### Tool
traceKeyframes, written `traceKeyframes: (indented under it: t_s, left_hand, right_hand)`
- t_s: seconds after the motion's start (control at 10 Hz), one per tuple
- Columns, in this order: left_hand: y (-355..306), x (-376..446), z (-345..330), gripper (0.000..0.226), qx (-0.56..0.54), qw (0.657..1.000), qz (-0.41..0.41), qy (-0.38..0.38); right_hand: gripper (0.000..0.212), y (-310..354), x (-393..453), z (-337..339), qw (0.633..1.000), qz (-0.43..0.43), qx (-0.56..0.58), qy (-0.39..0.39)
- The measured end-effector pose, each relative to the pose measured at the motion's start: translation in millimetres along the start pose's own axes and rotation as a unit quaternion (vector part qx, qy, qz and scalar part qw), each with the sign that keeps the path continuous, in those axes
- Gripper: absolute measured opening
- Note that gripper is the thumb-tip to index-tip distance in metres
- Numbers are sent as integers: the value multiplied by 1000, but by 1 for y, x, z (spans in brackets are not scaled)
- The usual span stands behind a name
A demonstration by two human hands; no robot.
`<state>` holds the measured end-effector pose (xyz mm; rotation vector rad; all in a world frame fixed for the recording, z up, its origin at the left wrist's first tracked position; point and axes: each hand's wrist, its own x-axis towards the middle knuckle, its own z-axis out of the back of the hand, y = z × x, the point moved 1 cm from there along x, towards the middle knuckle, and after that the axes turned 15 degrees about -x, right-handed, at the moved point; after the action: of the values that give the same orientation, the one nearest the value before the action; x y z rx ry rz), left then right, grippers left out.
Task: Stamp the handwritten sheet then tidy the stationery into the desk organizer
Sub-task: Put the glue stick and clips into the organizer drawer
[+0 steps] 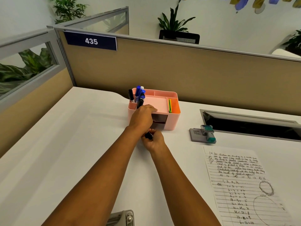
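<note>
At the cubicle table (68, 144), I have both hands at the pink desk organizer (172, 118), which stands near the far edge against the partition. My left hand (143, 116) lies on the organizer's front left corner, fingers laid flat along its rim as if to steady it; its grip is loosely curled and I see nothing held in it. My right hand (154, 141), just in front of the organizer's open front drawers, is closed around a small dark object (149, 136); I cannot tell what it is.

The tidying looks well under way. Blue and black markers (138, 95) stand upright in the left compartment, and coloured sticky notes (169, 105) sit on edge in the right one. The wide middle tray appears bare.

The handwritten sheet (241, 181) lies flat toward the near right corner of the table, with two round marks on its right half: a small dark ring and a larger faint one. I judge them to be stamp impressions or drawn circles, but cannot say which.

Still out on the table: the stamp and ink pad (202, 134), right of the organizer beside the cable slot, and a grey metal tool (122, 218) at the near edge, likely a hole punch.
</note>
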<state>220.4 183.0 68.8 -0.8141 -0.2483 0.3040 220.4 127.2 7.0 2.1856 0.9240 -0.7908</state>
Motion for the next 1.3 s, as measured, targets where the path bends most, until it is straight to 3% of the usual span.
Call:
traceKeyframes:
  t_s: [0.3, 0.7, 1.2, 1.3]
  left_hand:
    - [2, -3, 0, 41, -4, 1000, -17, 4]
    - [4, -3, 0, 42, -15, 1000, -16, 7]
    - [4, -3, 0, 41, -14, 1000, -20, 8]
    - [4, -2, 0, 42, -14, 1000, -12, 5]
  right_hand:
    - [28, -20, -28, 18, 1000, -19, -22, -10]
    - [25, -15, -49, 18, 977, 18, -207, -39]
    - [21, -11, -63, 17, 964, 58, -246, -85]
    - [31, -9, -70, 15, 923, 114, -349, -113]
